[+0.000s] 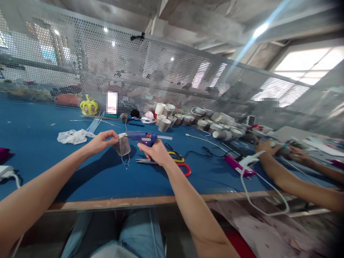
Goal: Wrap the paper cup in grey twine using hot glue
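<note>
My right hand (156,151) is wrapped round the handle of a blue hot glue gun (142,137), with a clear glue stick (165,137) sticking out of its back. The gun's nozzle meets the rim of a small grey bucket (123,146). My left hand (103,141) pinches that bucket at its rim, holding it tilted just over the table. A grey cord loop (125,162) hangs below the bucket. Red-handled scissors (185,170) and yellow-handled scissors (177,157) lie partly hidden under my right hand.
Several small buckets (164,124) stand along the mesh partition (161,75). A white cloth (73,136), a lit phone (111,102) and a yellow-wrapped ball (89,106) lie at the left back. A purple power strip (239,166) lies near a co-worker's arms (279,175) at right.
</note>
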Demonstrator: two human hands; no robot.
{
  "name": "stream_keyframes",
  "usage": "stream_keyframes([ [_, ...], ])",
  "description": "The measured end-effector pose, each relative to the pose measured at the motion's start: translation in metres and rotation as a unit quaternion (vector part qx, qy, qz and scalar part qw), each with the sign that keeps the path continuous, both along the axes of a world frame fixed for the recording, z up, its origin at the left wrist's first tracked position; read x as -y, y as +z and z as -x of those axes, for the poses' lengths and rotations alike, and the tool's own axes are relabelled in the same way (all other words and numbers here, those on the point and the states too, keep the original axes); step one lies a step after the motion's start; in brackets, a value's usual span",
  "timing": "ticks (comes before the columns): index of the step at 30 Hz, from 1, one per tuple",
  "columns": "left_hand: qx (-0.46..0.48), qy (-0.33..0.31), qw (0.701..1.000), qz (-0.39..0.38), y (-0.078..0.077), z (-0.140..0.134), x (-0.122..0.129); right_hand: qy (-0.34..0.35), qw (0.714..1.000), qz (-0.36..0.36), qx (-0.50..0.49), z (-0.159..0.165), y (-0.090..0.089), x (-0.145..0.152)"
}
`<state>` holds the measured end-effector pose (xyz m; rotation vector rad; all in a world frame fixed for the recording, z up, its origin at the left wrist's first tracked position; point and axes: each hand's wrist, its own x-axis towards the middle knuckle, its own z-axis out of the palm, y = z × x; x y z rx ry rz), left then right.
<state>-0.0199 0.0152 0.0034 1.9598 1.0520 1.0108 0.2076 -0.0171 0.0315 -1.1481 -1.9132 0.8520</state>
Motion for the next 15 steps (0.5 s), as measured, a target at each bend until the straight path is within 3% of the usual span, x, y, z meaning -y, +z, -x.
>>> stream_keyframes([
  [6, -0.005, 0.003, 1.000, -0.004, 0.0006, 0.0004, -0.0001, -0.044, 0.988, -0.108, 0.103, 0.0047, -0.0017, 0.0032],
  [15, 0.007, -0.006, 1.000, 0.001, 0.0023, -0.0013, 0.0007, -0.048, 0.984, -0.121, 0.124, 0.0044, -0.0033, 0.0023],
])
